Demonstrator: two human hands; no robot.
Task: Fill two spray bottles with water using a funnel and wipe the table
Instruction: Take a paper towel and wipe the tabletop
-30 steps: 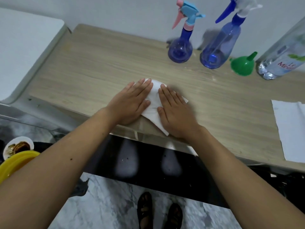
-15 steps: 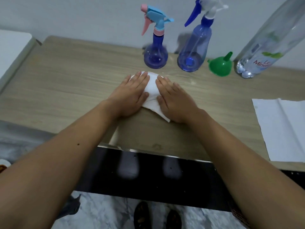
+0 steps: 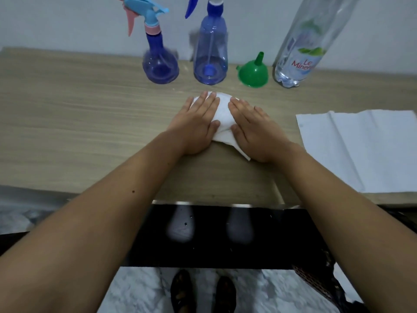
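My left hand (image 3: pixel 196 124) and my right hand (image 3: pixel 253 129) lie flat side by side, fingers straight, pressing a white paper towel (image 3: pixel 222 117) onto the wooden table (image 3: pixel 79 123). Just beyond the towel stand two blue spray bottles by the wall: a round one with a pink and light-blue trigger (image 3: pixel 159 62) and a taller one with a blue and white trigger (image 3: pixel 211 53). A green funnel (image 3: pixel 253 72) rests mouth-down to their right. Further right stands a large clear water bottle (image 3: pixel 303 48).
A second white paper sheet (image 3: pixel 361 150) lies unfolded at the table's right, near its front edge. The grey wall runs right behind the bottles. Below the table's front edge are a black panel, a marble floor and my sandalled feet (image 3: pixel 203 292).
Both hands have pushed the paper towel away from the table's front edge toward the spray bottles. The view has swung to the right and closer to the bottles.
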